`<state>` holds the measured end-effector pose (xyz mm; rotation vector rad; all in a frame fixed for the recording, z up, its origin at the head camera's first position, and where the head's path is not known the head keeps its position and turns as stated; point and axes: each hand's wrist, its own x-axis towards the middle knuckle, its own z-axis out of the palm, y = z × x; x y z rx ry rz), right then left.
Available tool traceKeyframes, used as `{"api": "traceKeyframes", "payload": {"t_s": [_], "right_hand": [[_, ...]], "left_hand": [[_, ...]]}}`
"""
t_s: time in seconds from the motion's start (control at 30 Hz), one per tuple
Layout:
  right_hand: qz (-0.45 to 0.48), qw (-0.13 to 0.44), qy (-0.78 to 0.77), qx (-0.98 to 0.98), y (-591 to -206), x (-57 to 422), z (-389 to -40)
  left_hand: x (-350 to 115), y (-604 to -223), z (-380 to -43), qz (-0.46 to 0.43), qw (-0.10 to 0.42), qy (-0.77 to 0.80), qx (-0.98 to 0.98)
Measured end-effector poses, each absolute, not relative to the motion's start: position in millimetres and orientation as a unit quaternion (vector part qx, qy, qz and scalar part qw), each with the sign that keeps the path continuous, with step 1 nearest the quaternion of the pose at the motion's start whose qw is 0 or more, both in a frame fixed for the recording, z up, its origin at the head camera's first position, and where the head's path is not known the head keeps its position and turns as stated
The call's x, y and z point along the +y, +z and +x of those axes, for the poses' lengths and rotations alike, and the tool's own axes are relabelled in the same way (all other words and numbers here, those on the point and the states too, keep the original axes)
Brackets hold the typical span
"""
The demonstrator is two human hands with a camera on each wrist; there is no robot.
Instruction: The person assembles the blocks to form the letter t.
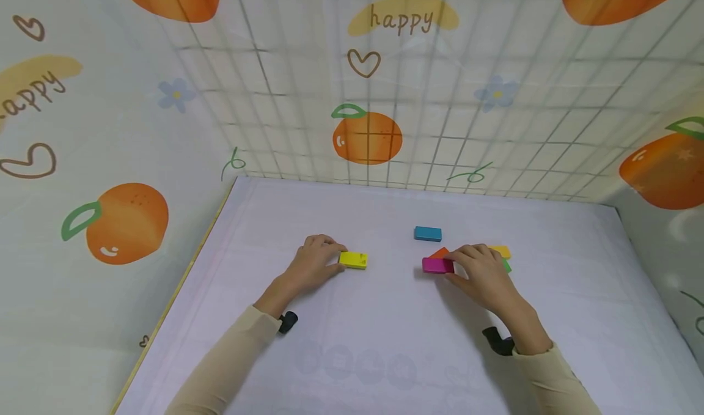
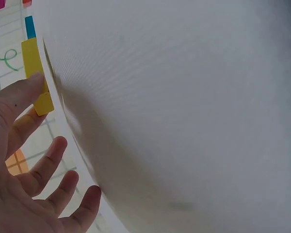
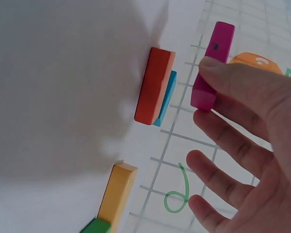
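Over the white table (image 1: 374,317), the left hand (image 1: 312,263) pinches a yellow block (image 1: 354,260), the right hand (image 1: 485,275) a magenta block (image 1: 436,265).

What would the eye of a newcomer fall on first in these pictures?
Probably the bright orange fruit printed mid-backdrop. Next, the coloured blocks: the right hand holds a magenta block above the white table, while the left hand pinches a yellow block. A blue block lies farther back on the table.
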<state>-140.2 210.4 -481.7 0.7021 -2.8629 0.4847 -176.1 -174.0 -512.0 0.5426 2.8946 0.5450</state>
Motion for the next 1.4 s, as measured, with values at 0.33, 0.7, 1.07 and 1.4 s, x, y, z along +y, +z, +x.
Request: {"api": "traceKeyframes", "payload": {"t_s": [0.33, 0.7, 1.07, 1.4], "right_hand": [[0.234, 0.072, 0.163, -0.956, -483, 208, -141], [0.253, 0.094, 0.171, -0.948, -483, 201, -141], [0.261, 0.090, 0.190, -0.942, -489, 188, -146], [0.268, 0.081, 0.189, -0.941, -488, 169, -151]], "left_hand": [[-174, -510, -174, 0.183, 0.077, 0.163, 0.967], [-172, -509, -173, 0.185, 0.079, 0.146, 0.969], [-172, -506, -171, 0.181, 0.083, 0.145, 0.969], [-173, -510, -172, 0.180, 0.081, 0.140, 0.970]]}}
